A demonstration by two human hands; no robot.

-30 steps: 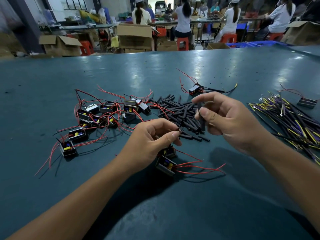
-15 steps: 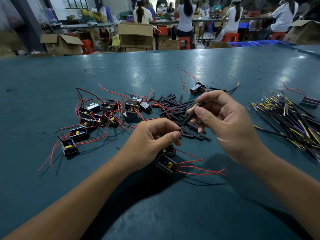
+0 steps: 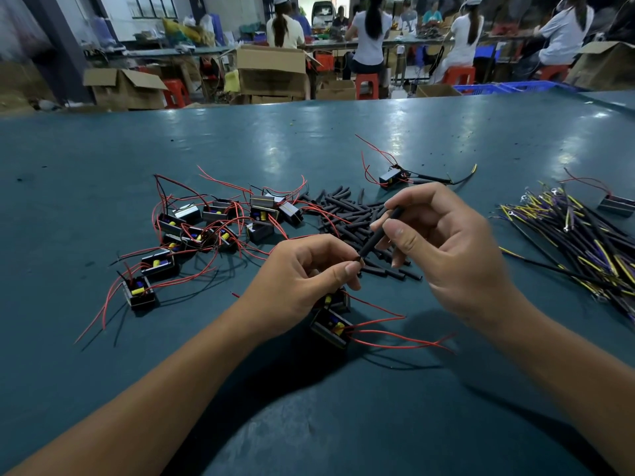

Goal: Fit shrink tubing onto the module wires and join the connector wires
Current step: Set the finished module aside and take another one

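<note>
Your right hand (image 3: 446, 249) pinches a black tube (image 3: 379, 233) between thumb and fingers, held slanted above the pile of tubes (image 3: 347, 214). Your left hand (image 3: 302, 280) pinches the tube's lower end, fingers curled tight. Two modules (image 3: 331, 324) with red wires (image 3: 395, 343) lie on the table (image 3: 103, 159) just under your left hand.

Left hand (image 3: 302, 269) fingers curled, pinching; right hand (image 3: 443, 242) raised, thumb and fingers pinching.
</note>
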